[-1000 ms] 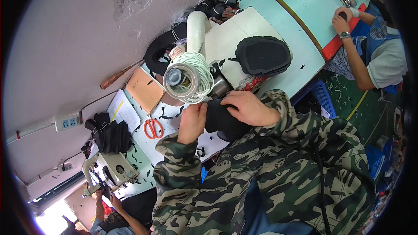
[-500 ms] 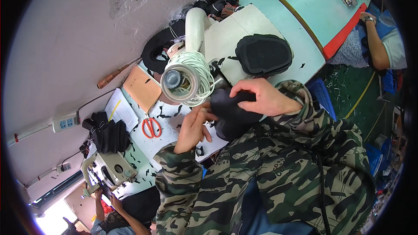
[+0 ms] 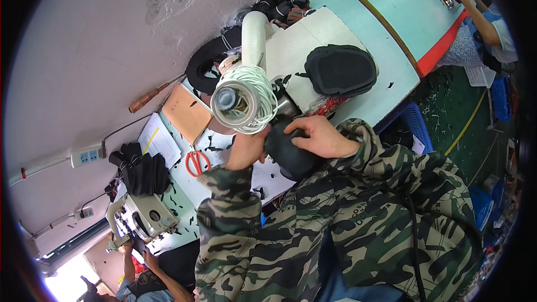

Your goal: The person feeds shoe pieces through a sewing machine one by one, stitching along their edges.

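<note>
A smooth, dark black piece of material, rounded and curved (image 3: 293, 159), lies at the front edge of the white work table. My right hand (image 3: 323, 137) grips its upper right side, thumb and forefinger bent together on it. At its left edge my left hand (image 3: 246, 150) is closed on the same piece, fingers curled. The fingertips of the left hand are partly hidden beneath a round machine head wound with pale green cord (image 3: 254, 98). Just behind the piece is a dark metal machine part (image 3: 286, 106).
A stack of black cut pieces (image 3: 342, 70) rests on a white board. Orange-handled scissors (image 3: 197, 163), a tan pad (image 3: 185, 113) and black scraps lie at the left. A blue crate (image 3: 417, 126) stands at the right. Two co-workers sit at machines, far right and lower left.
The black piece has turned and come down slightly between my hands. My left hand has moved in under the corded head. The co-worker at the right now reaches to the machine there.
</note>
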Motion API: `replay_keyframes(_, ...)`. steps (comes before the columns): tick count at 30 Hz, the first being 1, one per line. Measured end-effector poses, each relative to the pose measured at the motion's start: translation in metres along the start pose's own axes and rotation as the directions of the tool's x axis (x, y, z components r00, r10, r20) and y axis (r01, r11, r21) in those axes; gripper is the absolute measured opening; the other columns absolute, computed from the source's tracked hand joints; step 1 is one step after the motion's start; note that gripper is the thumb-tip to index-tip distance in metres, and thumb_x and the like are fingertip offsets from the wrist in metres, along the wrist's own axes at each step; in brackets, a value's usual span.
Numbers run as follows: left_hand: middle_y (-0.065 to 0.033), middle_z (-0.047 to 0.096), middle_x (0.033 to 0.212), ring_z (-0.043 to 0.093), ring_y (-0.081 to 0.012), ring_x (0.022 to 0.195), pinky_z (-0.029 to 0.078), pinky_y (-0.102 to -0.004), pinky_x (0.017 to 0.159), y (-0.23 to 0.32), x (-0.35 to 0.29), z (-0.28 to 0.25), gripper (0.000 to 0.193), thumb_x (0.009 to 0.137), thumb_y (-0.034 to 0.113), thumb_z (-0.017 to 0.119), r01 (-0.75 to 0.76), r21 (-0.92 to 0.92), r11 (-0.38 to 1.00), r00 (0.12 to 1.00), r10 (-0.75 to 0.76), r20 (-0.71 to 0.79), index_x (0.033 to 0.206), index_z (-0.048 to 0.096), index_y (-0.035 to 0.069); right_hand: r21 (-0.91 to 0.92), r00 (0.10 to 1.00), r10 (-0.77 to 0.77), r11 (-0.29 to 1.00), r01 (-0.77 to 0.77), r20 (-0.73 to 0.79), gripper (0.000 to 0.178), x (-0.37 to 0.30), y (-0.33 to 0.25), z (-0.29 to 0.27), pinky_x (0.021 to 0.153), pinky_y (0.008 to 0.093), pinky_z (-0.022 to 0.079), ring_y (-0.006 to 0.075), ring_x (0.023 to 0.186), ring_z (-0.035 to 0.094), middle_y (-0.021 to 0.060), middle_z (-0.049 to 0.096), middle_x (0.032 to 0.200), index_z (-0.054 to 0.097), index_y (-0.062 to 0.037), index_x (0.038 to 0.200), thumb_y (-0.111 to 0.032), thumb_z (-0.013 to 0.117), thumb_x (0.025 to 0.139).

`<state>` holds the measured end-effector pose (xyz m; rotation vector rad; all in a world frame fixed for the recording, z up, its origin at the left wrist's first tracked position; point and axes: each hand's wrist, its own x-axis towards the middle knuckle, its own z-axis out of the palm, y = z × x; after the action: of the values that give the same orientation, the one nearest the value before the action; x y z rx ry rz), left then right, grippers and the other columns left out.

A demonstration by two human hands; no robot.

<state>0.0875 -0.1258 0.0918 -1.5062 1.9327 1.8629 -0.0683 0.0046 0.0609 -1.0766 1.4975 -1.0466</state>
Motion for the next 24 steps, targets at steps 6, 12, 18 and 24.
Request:
replay_keyframes(6,-0.0026,0.052,0.057,0.045,-0.012,0.035,0.034,-0.0261,0.032,-0.009,0.003,0.019,0.026,0.097,0.024,0.05,-0.218,0.126,0.968,0.973,0.206,0.102,0.096,0.06,-0.001,-0.034,1.0,-0.016,0.999,0.016,-0.002,0.025,-0.01,0.004,-0.012,0.072,0.0288,0.049,0.0163,0.079,0.062,0.0099,0.067,0.087,0.065,-0.0001,0.1,-0.006,0.067,0.075)
replay_keyframes(12,0.0016,0.058,0.074,0.053,-0.0064,0.068,0.043,-0.024,0.061,-0.044,0.01,-0.025,0.024,0.097,0.019,0.049,-0.237,0.134,0.962,0.964,0.215,0.159,0.095,0.061,-0.001,0.084,0.992,0.088,0.992,-0.096,0.096,0.036,-0.015,-0.002,0.001,0.068,0.025,0.049,0.01,0.077,0.063,0.0096,0.067,0.086,0.061,0.0006,0.116,-0.009,0.067,0.082)
replay_keyframes(18,-0.0131,0.062,0.074,0.058,-0.0203,0.068,0.045,-0.0359,0.064,-0.02,0.019,-0.009,0.03,0.096,0.022,0.052,-0.472,0.34,0.813,0.871,0.491,0.035,0.092,0.06,-0.006,0.036,0.997,0.032,0.999,-0.034,0.068,0.04,-0.014,-0.004,0.003,0.068,0.0265,0.05,0.0127,0.073,0.063,0.0117,0.066,0.088,0.058,0.0014,0.121,-0.008,0.066,0.083)
replay_keyframes(24,-0.0197,0.064,0.076,0.065,-0.0341,0.061,0.05,-0.0455,0.052,-0.039,-0.018,0.065,0.019,0.087,0.023,0.06,-0.311,0.835,0.454,0.874,0.482,0.063,0.088,0.056,0.004,-0.47,0.699,-0.557,0.812,0.346,-0.448,0.034,-0.024,-0.047,-0.066,0.073,0.0336,0.051,0.0278,0.083,0.064,0.0148,0.066,0.097,0.065,-0.001,0.108,0.003,0.065,0.074)
